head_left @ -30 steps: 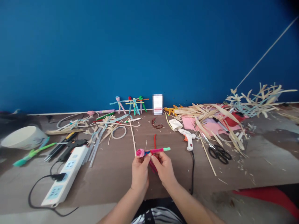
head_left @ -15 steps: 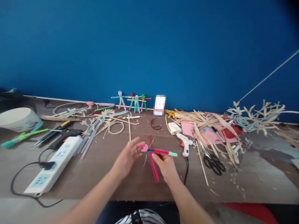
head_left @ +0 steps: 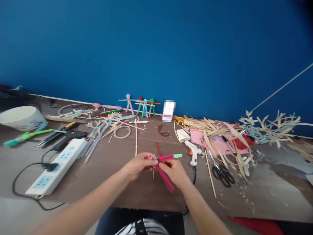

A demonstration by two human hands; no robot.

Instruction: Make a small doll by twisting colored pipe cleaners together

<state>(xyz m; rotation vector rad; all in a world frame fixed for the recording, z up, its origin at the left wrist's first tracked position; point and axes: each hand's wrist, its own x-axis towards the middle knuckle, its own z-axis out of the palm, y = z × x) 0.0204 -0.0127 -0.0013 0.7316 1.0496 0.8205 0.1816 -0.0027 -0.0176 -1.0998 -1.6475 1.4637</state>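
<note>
Between my hands is a pipe cleaner figure (head_left: 165,177) in pink and magenta, with a blue wrap and a mint-green tip. My left hand (head_left: 142,164) is closed on its pink end, which the fingers mostly cover. My right hand (head_left: 174,169) pinches it near the blue wrap, with two magenta strands hanging below. A red pipe cleaner (head_left: 158,149) shows just behind the figure; whether it is attached I cannot tell. Several finished pipe cleaner figures (head_left: 145,107) stand against the blue wall.
A white glue gun (head_left: 194,152) and black-handled scissors (head_left: 223,175) lie right, beside dried strips (head_left: 212,127). At left are a power strip (head_left: 57,168), a black glue gun (head_left: 69,138), a cutter (head_left: 57,134) and a white bowl (head_left: 23,119). A phone (head_left: 168,111) leans on the wall.
My left hand has moved right and closed on the figure's pink end. The magenta strands have swung a little to the right, and the mint-green tip has risen slightly.
</note>
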